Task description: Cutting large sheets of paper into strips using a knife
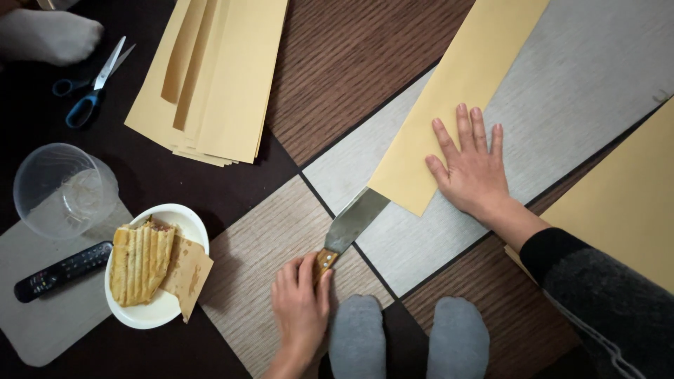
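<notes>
Socks [411, 337] at the near edge, grey, on a patchwork floor [274, 231]. Just left of them the left hand [302, 309] grips a knife [347, 228] by its wooden handle — the flat blade slips under the near corner of a long tan sheet [456, 98]. The right hand [470, 168] lies open, fingers spread, pressing that sheet flat. Left of the knife: a plate [179, 217] with a grilled sandwich [140, 263], a remote [63, 271], a clear tub [63, 189]. Farther off — a paper stack [217, 77] and scissors [95, 81].
</notes>
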